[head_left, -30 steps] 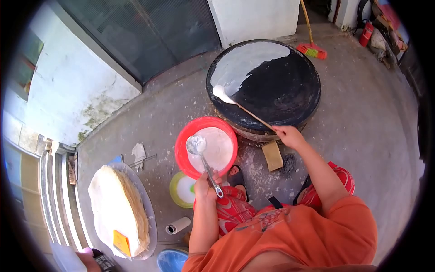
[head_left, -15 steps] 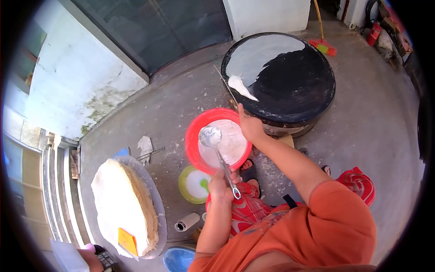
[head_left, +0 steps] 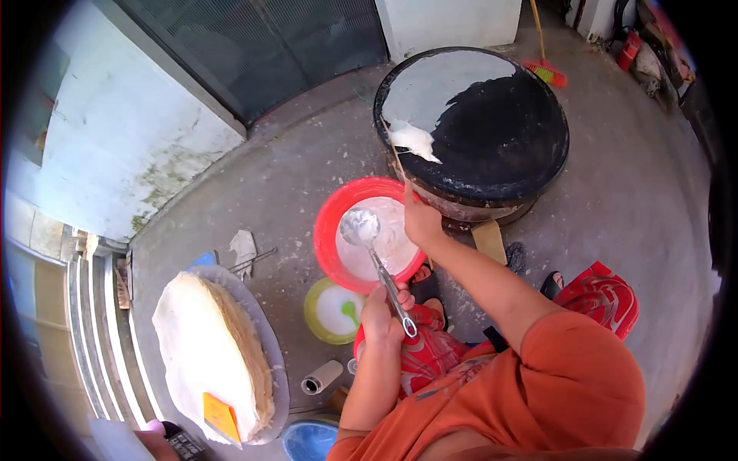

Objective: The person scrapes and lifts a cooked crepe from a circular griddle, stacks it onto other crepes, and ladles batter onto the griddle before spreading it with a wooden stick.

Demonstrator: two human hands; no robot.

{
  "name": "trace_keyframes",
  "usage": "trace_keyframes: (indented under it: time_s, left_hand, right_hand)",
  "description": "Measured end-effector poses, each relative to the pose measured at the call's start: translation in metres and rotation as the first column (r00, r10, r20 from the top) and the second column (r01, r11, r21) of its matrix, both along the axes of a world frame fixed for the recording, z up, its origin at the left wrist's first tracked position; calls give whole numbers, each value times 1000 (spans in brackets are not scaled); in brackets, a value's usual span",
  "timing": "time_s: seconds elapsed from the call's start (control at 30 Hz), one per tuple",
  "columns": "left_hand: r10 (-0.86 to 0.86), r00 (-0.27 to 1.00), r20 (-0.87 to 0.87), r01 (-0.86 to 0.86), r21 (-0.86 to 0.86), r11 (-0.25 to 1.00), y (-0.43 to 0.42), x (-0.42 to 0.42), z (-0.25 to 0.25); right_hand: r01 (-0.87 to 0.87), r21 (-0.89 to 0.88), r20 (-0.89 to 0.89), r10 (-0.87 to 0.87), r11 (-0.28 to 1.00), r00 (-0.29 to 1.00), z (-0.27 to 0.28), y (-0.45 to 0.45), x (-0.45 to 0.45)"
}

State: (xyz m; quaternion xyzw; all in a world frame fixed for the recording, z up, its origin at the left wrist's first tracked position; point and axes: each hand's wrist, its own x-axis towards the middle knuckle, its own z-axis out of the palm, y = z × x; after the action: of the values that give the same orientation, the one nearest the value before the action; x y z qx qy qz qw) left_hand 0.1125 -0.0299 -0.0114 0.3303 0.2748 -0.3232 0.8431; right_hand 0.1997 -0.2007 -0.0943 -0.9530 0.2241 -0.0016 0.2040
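Note:
My left hand [head_left: 381, 313] is closed around the handle of a metal ladle [head_left: 384, 276]. The ladle's bowl, coated with white batter, is over a red basin [head_left: 326, 257] that holds more pale batter. In my right hand [head_left: 423, 220], index finger extended along it, is a thin batter spreader stick [head_left: 397, 163]. Its far part lies at the left edge of a large round black griddle [head_left: 500, 138], against a lump of white batter [head_left: 413, 141]. A thin pale layer [head_left: 438, 84] covers the griddle's upper left; the rest is bare black.
A tall stack of thin pancakes [head_left: 204, 346] with an orange scraper [head_left: 221, 416] on it stands at lower left. Nearby are a yellow-green bowl [head_left: 314, 319] of white liquid, a cylindrical roll [head_left: 322, 377] and a blue basin [head_left: 307, 439]. A broom [head_left: 546, 72] stands behind the griddle.
The spreader stick has swung more upright and met the batter lump, which is now shorter and broader. The ladle stays over the basin. The view has shifted slightly.

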Motion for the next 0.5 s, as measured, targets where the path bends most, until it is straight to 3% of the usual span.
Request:
trace_keyframes:
  time_s: [0.1,0.17,0.23,0.3,0.37,0.4,0.5]
  left_hand:
    - [-16,1000,11,16,10,1000,3,-1,-1]
    - [-2,1000,-9,2,5,1000,3,-2,1]
    - [-7,1000,-19,7,-29,1000,5,-1,2]
    - [-6,1000,5,6,41,999,4,-2,3]
    - [-15,1000,-2,16,26,1000,1,-3,6]
    - [-21,1000,-12,21,11,1000,1,-3,9]
    - [-34,999,-33,33,-18,999,9,-4,4]
  right_hand:
    - [124,15,85,-125,992,989,-17,-13,-8]
    - [163,65,99,-169,984,981,7,-8,-48]
    - [169,276,50,-189,946,981,46,5,-86]
    - [182,287,18,-196,941,980,24,13,-74]
    - [73,67,22,-75,995,997,4,8,-44]
    - [129,80,101,-137,988,985,-12,-1,-33]
    - [225,192,39,-237,955,971,9,-11,-65]
